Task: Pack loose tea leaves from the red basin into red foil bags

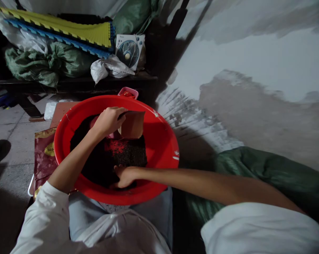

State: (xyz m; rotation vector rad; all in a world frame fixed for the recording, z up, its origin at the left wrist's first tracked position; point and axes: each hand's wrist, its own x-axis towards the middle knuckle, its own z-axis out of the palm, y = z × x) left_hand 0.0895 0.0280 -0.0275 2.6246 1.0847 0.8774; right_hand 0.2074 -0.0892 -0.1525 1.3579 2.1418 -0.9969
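Note:
A large red plastic basin rests over my lap, with a layer of small dark grains inside. My left hand grips the upper edge of a paper bag, brown on the side facing me, tilted above the grains. Some pinkish material shows behind that hand. Lower in the basin, my right hand reaches in from the right, palm down on the grains. Its thumb stands apart from the fingers, whose tips are partly hidden in the dark grains.
Behind the basin sits a small pink tray with red contents. A dark bench holds green sacks, foam mats and a boxed fan. A maroon bag lies left; a green sack lies right, beside the peeling wall.

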